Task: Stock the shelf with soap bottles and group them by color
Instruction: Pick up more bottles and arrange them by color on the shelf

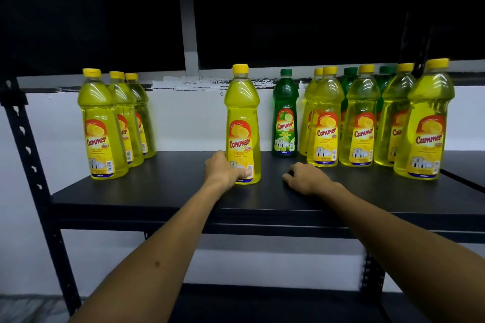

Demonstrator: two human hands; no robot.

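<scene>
Left hand (pixel 227 169) grips the yellow plastic lemon soap bottle (pixel 242 126) low at mid-shelf, likely for sliding toward the yellow trio (pixel 115 123) at the black shelf (pixel 162 191)'s left end; right hand (pixel 305 178) rests loosely curled, holding nothing.

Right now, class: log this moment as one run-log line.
left hand: grips base of middle yellow bottle | right hand: rests on shelf, holds nothing | green bottle: upright beside it
</scene>
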